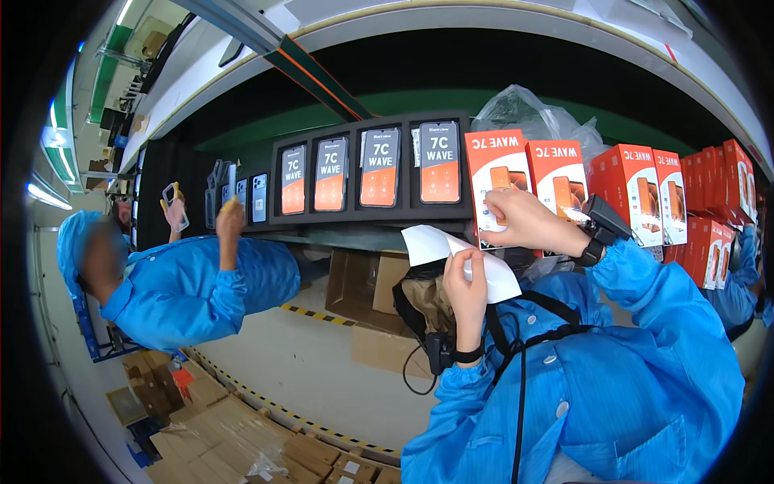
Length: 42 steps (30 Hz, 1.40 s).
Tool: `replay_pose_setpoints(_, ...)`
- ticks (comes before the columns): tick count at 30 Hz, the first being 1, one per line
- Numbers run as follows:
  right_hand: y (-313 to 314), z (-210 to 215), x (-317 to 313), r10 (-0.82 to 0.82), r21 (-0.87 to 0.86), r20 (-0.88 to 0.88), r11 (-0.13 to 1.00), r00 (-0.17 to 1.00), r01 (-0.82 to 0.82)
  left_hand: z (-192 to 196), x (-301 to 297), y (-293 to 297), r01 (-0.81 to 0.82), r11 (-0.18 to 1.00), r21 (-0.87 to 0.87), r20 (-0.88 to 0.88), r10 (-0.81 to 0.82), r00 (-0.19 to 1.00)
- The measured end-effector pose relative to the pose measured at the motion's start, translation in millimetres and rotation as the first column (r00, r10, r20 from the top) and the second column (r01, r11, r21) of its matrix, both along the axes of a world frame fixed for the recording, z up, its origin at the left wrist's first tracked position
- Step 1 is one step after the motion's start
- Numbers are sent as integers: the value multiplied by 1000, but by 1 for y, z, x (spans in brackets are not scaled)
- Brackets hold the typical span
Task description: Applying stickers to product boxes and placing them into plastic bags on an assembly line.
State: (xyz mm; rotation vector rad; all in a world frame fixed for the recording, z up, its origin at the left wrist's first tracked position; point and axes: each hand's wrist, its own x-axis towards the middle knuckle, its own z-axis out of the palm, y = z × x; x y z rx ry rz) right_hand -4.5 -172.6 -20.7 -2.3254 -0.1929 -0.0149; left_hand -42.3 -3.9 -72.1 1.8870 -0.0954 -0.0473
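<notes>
My left hand (466, 292) pinches a white paper sheet (501, 278) between thumb and fingers, just in front of the bench edge. My right hand (528, 219) rests over the front of the nearest red-and-white phone box (489, 149), its fingers curled and pressed together; whatever they hold, if anything, is hidden. A second phone box (556, 153) stands right beside it, partly behind my right hand. To the left, a black foam tray (347, 219) holds several smartphones, among them one (439, 161) with an orange-and-grey screen film.
More red phone boxes (625, 185) line the bench to the right. Behind them lies a clear plastic bag (532, 109). A co-worker in blue (185, 282) handles phone parts at the left. Cardboard boxes (351, 290) sit below the bench.
</notes>
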Motion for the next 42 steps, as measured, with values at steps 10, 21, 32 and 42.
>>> replay_pose_setpoints(10, -19, -7, -18, -64, 173, -126, 981, 990, 86, 3, -15, 20, -382, 595, -707, -278, 262, 924)
replay_pose_setpoints(21, -67, -46, -122, -384, 750, -349, 433, 855, 500, -9, 29, -5, -175, 664, -727, -377, -173, 910)
replay_pose_setpoints(32, -162, 41, -228, -795, 732, -97, 350, 598, 584, 63, -73, -130, 306, 646, -700, -290, -648, 704)
replay_pose_setpoints(42, -295, -47, -269, -414, 955, -296, -138, 861, 261, -14, -100, -242, 158, 629, -761, -433, -675, 597)
